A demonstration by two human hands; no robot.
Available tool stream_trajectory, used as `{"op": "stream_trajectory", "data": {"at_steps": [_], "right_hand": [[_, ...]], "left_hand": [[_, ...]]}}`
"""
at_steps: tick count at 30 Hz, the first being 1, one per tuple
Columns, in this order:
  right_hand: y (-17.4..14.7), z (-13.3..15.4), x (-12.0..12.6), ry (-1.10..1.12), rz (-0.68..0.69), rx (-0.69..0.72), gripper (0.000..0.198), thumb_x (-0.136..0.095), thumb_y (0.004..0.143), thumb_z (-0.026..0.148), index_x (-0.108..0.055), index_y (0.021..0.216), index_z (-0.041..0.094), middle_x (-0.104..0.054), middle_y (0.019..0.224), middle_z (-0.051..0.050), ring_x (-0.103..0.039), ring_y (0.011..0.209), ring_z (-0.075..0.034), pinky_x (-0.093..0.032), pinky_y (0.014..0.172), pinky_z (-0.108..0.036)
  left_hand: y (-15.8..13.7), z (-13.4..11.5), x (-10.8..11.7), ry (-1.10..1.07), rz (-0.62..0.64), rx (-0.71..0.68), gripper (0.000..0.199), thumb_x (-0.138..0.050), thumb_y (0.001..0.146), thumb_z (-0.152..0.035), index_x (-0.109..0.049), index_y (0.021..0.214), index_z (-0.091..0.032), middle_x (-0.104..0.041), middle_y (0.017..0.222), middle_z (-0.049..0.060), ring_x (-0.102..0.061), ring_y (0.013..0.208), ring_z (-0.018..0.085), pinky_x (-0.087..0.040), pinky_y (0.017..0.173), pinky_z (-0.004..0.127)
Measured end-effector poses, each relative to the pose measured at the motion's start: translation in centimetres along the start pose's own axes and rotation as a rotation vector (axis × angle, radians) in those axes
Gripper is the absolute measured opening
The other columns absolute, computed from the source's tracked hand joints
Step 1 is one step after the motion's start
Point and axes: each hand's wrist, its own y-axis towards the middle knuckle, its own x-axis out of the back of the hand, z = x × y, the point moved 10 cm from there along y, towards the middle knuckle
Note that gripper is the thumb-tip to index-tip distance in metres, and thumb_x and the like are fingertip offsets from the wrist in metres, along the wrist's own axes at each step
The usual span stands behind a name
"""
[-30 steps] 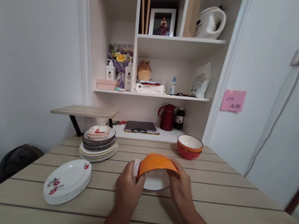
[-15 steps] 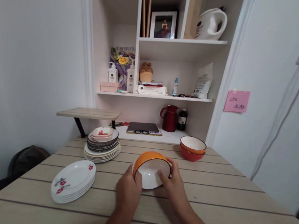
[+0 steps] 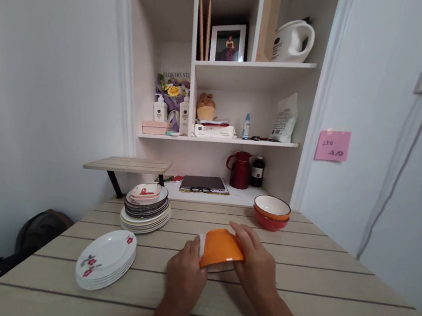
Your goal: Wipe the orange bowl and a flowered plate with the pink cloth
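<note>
An orange bowl is tipped on its side between my hands, its orange outside toward me and its dark rim facing down. My left hand grips its left side, where a bit of white cloth or tissue shows past the fingers. Around the bowl's right side my right hand is closed. Both thumbs are mostly hidden. A white-lined orange bowl sits inside a red bowl at the back right of the table.
Flower-patterned white plates are stacked at the left. Behind them a taller plate stack carries small square dishes. A raised wooden shelf stands back left. A dark red jug and laptop lie beyond.
The bowl has turned over: its white inside faced me before, and its orange outside faces me now. Both hands turned with it and sit slightly lower and to the right.
</note>
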Motion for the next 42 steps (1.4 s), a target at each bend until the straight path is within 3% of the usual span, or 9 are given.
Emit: {"op": "stream_trajectory", "data": {"at_steps": [3, 8, 12, 16, 22, 26, 33, 38, 42], "right_hand": [[-0.3, 0.2, -0.5, 0.093, 0.044, 0.024, 0.057, -0.046, 0.075, 0.009, -0.071, 0.122, 0.028, -0.076, 0.123, -0.005, -0.074, 0.107, -0.027, -0.058, 0.086, -0.037], [-0.5, -2.3, -1.5, 0.361, 0.01, -0.243, 0.033, -0.048, 0.088, 0.024, -0.073, 0.109, 0.022, -0.079, 0.109, -0.007, -0.074, 0.1, -0.027, -0.057, 0.09, -0.038], [-0.7, -3.5, -1.8, 0.54, -0.059, -0.452, 0.032, -0.053, 0.095, 0.043, -0.072, 0.108, 0.021, -0.078, 0.112, -0.008, -0.071, 0.101, -0.028, -0.056, 0.089, -0.036], [-1.5, -4.2, -2.4, 0.639, -0.048, -0.565, 0.038, -0.058, 0.094, 0.053, -0.07, 0.11, 0.021, -0.077, 0.113, -0.009, -0.07, 0.099, -0.029, -0.056, 0.084, -0.035], [-0.9, -2.9, -3.0, 0.552, 0.046, -0.424, 0.03, -0.058, 0.088, 0.035, -0.069, 0.113, 0.023, -0.077, 0.116, -0.008, -0.072, 0.103, -0.029, -0.058, 0.089, -0.038], [-0.3, -1.8, -2.1, 0.358, 0.035, -0.257, 0.045, -0.052, 0.079, 0.021, -0.07, 0.12, 0.025, -0.077, 0.123, -0.007, -0.071, 0.114, -0.028, -0.054, 0.101, -0.043], [-0.4, -1.4, -1.4, 0.095, 0.099, -0.144, 0.055, -0.048, 0.073, 0.013, -0.073, 0.12, 0.028, -0.079, 0.119, -0.004, -0.077, 0.098, -0.027, -0.06, 0.084, -0.038], [-0.6, -1.5, -1.8, 0.164, 0.125, -0.179, 0.056, -0.045, 0.072, 0.01, -0.073, 0.118, 0.027, -0.081, 0.112, -0.003, -0.077, 0.096, -0.026, -0.058, 0.083, -0.035], [-0.8, -2.3, -2.4, 0.364, 0.121, -0.331, 0.039, -0.046, 0.085, 0.019, -0.073, 0.113, 0.025, -0.081, 0.104, -0.004, -0.076, 0.093, -0.028, -0.057, 0.083, -0.036]], "left_hand": [[0.0, -0.3, 0.7, -0.069, -0.081, -0.061, 0.048, -0.062, 0.076, -0.003, -0.071, 0.12, -0.019, -0.077, 0.099, 0.007, -0.077, 0.086, 0.026, -0.06, 0.073, 0.033], [0.6, 1.2, 1.6, -0.45, -0.235, 0.03, 0.033, -0.058, 0.087, -0.014, -0.065, 0.118, -0.021, -0.072, 0.108, 0.009, -0.073, 0.102, 0.025, -0.059, 0.087, 0.036], [0.7, 2.0, -0.7, -0.763, -0.154, 0.158, 0.043, -0.063, 0.09, -0.031, -0.059, 0.129, -0.017, -0.067, 0.124, 0.015, -0.067, 0.118, 0.029, -0.055, 0.101, 0.045], [0.4, 1.8, -3.3, -1.03, -0.005, 0.235, 0.053, -0.064, 0.091, -0.034, -0.053, 0.141, -0.018, -0.065, 0.136, 0.016, -0.065, 0.124, 0.027, -0.053, 0.106, 0.043], [0.5, 3.4, -1.6, -0.723, -0.118, 0.206, 0.043, -0.05, 0.095, -0.02, -0.064, 0.135, -0.016, -0.067, 0.137, 0.018, -0.063, 0.13, 0.029, -0.049, 0.113, 0.046], [0.3, 2.2, 0.1, -0.478, -0.165, 0.019, 0.065, -0.049, 0.08, 0.001, -0.063, 0.14, -0.023, -0.067, 0.134, 0.013, -0.067, 0.123, 0.027, -0.055, 0.105, 0.041], [0.0, -0.3, 1.6, -0.211, -0.217, -0.205, 0.079, -0.045, 0.076, 0.009, -0.061, 0.144, -0.028, -0.067, 0.131, 0.011, -0.069, 0.118, 0.026, -0.058, 0.1, 0.037], [0.2, -0.5, 2.2, -0.271, -0.229, -0.205, 0.071, -0.046, 0.079, 0.006, -0.063, 0.139, -0.028, -0.068, 0.126, 0.011, -0.07, 0.114, 0.025, -0.059, 0.096, 0.038], [0.7, 1.3, 1.5, -0.49, -0.219, -0.021, 0.052, -0.052, 0.083, -0.004, -0.066, 0.13, -0.023, -0.071, 0.119, 0.01, -0.071, 0.111, 0.025, -0.058, 0.095, 0.036]]}}
